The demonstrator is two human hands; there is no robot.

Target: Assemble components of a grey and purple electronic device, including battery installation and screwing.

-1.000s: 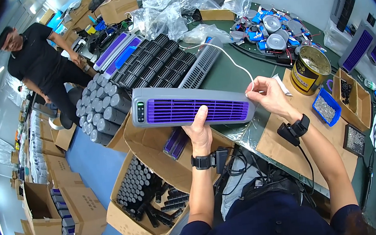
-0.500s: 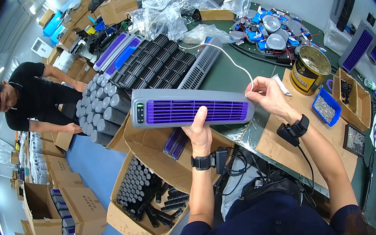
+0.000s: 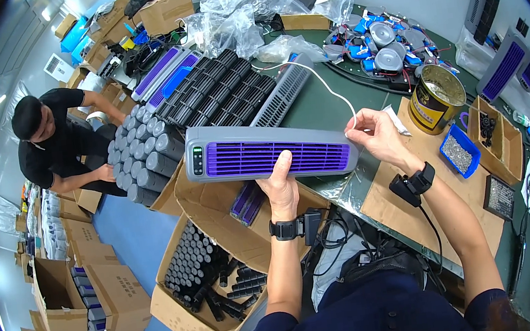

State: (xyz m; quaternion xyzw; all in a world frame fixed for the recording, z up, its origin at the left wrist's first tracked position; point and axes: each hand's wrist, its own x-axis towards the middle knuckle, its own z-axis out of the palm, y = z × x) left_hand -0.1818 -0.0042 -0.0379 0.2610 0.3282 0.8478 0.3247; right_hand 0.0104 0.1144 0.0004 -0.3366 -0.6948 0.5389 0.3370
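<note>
A long grey fan unit point(image 3: 235, 135) with a purple slatted grille is held up level in front of me. At its left end a small dark control panel point(image 3: 197, 160) shows a green light. My left hand point(image 3: 281, 191) grips the unit from below, thumb over the front edge and fingers hidden behind. My right hand point(image 3: 377, 136) pinches the end of a white cable point(image 3: 333, 89) right at the unit's right end. Whether the plug sits in a socket there is hidden by the fingers. From the hand the cable loops back across the green bench.
An open cardboard box point(image 3: 218, 214) of black cylindrical parts stands below the unit. Behind lie stacked black rollers point(image 3: 222, 88) and grey cylinders point(image 3: 143, 144). On the right are a tin point(image 3: 429, 109), a blue tray of screws point(image 3: 458, 151) and a wooden box point(image 3: 508, 149). A co-worker point(image 3: 67, 143) bends at the left.
The co-worker at the left has shifted to the right and leaned closer to the grey cylinders. My hands, the fan unit and the cable stay almost unchanged.
</note>
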